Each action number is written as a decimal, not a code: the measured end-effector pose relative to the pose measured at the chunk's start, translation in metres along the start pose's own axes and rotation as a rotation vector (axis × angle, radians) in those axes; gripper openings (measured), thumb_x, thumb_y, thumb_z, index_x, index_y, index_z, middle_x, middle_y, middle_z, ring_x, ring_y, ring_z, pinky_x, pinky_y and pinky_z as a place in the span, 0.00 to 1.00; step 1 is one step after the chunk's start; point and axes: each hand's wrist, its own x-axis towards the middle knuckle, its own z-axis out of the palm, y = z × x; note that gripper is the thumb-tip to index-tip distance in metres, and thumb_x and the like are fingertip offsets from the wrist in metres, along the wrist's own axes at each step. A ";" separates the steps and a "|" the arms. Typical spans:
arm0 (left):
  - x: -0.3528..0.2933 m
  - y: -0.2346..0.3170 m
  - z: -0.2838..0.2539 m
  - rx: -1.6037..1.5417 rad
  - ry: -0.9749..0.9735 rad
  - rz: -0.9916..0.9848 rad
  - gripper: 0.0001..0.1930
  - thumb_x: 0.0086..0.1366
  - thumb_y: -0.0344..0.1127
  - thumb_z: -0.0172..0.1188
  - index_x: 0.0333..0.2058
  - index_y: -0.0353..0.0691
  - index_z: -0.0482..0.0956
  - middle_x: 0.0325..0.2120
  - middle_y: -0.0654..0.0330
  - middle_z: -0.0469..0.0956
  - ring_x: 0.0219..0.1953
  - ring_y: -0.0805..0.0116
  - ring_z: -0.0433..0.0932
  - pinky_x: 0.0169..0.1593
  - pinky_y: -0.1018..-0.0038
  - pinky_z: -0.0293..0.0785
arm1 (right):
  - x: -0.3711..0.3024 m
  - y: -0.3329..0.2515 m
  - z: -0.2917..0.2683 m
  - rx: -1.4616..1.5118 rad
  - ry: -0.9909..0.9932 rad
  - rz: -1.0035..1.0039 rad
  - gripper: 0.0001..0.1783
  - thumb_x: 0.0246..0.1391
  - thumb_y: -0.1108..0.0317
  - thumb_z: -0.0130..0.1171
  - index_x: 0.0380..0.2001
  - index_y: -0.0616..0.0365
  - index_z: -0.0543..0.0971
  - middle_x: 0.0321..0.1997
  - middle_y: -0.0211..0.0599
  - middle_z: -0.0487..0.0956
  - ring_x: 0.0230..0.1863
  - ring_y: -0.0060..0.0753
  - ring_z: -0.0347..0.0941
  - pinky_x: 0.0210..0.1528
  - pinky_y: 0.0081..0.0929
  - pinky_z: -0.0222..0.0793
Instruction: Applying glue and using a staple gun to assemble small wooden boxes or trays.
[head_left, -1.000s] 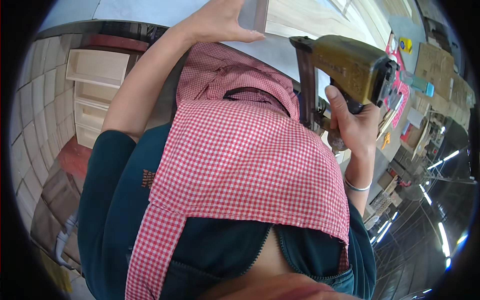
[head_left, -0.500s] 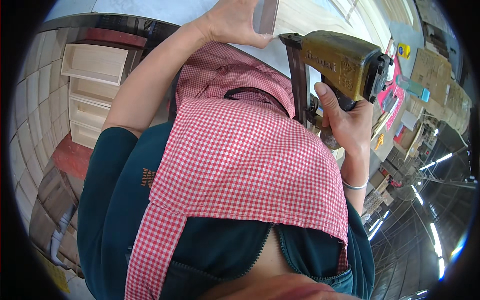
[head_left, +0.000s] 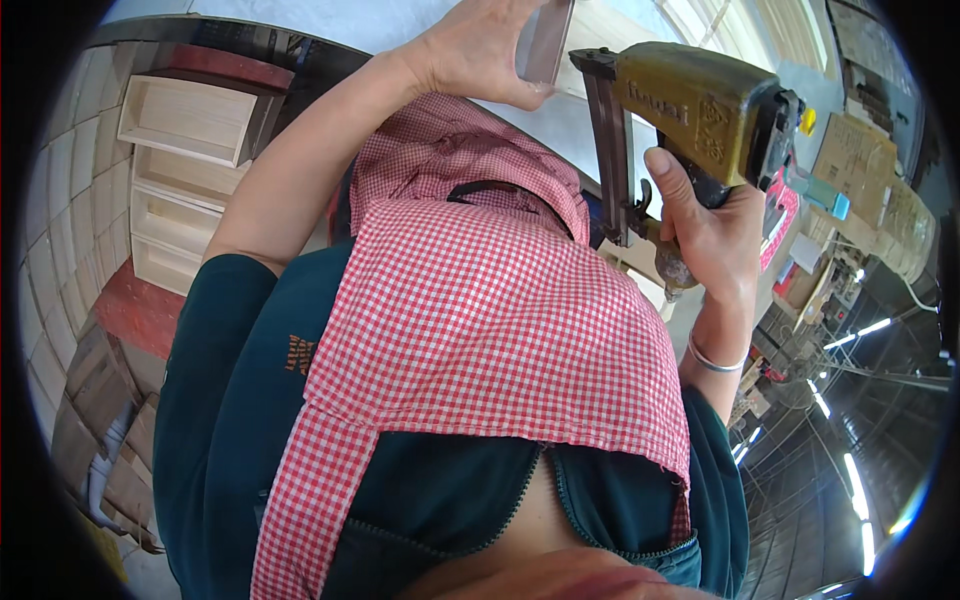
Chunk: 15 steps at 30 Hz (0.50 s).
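My right hand (head_left: 718, 235) is wrapped round the grip of a nail gun (head_left: 695, 90) with a worn bronze-yellow body and a dark magazine. The gun's dark nose lies close to the right of a grey-brown wooden piece (head_left: 550, 45), with a small gap between them. My left hand (head_left: 478, 50) grips that wooden piece at the top of the view, thumb along its near end. Its upper part and some of my fingers are cut off by the picture's edge. Pale wooden boards (head_left: 690, 25) lie just beyond, on a light worktop (head_left: 350, 25).
Pale open wooden boxes (head_left: 190, 120) are stacked at my left, near a red surface (head_left: 140, 310). On the right are cardboard (head_left: 855, 165), a clear bottle with a blue cap (head_left: 820, 190) and other clutter. My checked apron (head_left: 500, 310) is against the worktop's edge.
The nail gun has shifted slightly right and up in my right hand, its nose farther from my left thumb. My left hand and the wooden piece have moved a little.
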 end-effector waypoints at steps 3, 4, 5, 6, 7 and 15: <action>0.000 0.001 0.001 -0.010 0.035 0.037 0.46 0.40 0.38 0.72 0.59 0.39 0.60 0.51 0.49 0.67 0.49 0.51 0.71 0.56 0.63 0.69 | 0.004 -0.001 -0.001 -0.058 -0.029 0.009 0.16 0.53 0.64 0.73 0.38 0.66 0.83 0.26 0.36 0.84 0.20 0.23 0.74 0.22 0.19 0.68; 0.000 0.001 0.001 -0.014 0.046 0.050 0.46 0.40 0.38 0.72 0.59 0.39 0.60 0.51 0.49 0.67 0.49 0.51 0.71 0.56 0.63 0.69 | 0.005 -0.002 -0.002 -0.077 -0.038 0.012 0.16 0.53 0.64 0.73 0.38 0.65 0.83 0.26 0.36 0.84 0.20 0.22 0.74 0.21 0.19 0.67; 0.001 0.001 0.001 -0.016 0.046 0.049 0.46 0.40 0.38 0.72 0.59 0.39 0.60 0.51 0.49 0.67 0.49 0.51 0.71 0.56 0.63 0.69 | 0.006 -0.002 -0.002 -0.079 -0.039 0.014 0.16 0.53 0.64 0.73 0.38 0.65 0.83 0.26 0.36 0.84 0.20 0.22 0.74 0.21 0.19 0.67; 0.002 0.001 0.001 -0.025 0.007 0.020 0.46 0.40 0.38 0.72 0.59 0.39 0.60 0.51 0.49 0.67 0.49 0.51 0.71 0.56 0.63 0.69 | 0.006 -0.003 -0.003 -0.083 -0.044 0.017 0.16 0.53 0.64 0.73 0.38 0.66 0.83 0.25 0.35 0.84 0.19 0.22 0.73 0.21 0.19 0.67; 0.003 0.001 0.000 -0.034 -0.032 -0.008 0.45 0.40 0.38 0.72 0.59 0.39 0.60 0.51 0.49 0.67 0.49 0.51 0.71 0.56 0.63 0.69 | 0.007 -0.005 -0.004 -0.087 -0.049 0.021 0.16 0.53 0.64 0.73 0.37 0.66 0.83 0.25 0.35 0.83 0.19 0.22 0.73 0.20 0.19 0.66; 0.001 0.006 -0.003 0.018 -0.050 -0.046 0.48 0.42 0.40 0.72 0.62 0.37 0.58 0.55 0.46 0.66 0.52 0.48 0.71 0.59 0.61 0.68 | 0.016 -0.007 -0.015 -0.167 -0.121 0.051 0.16 0.54 0.63 0.72 0.37 0.66 0.83 0.21 0.33 0.81 0.15 0.20 0.69 0.17 0.17 0.62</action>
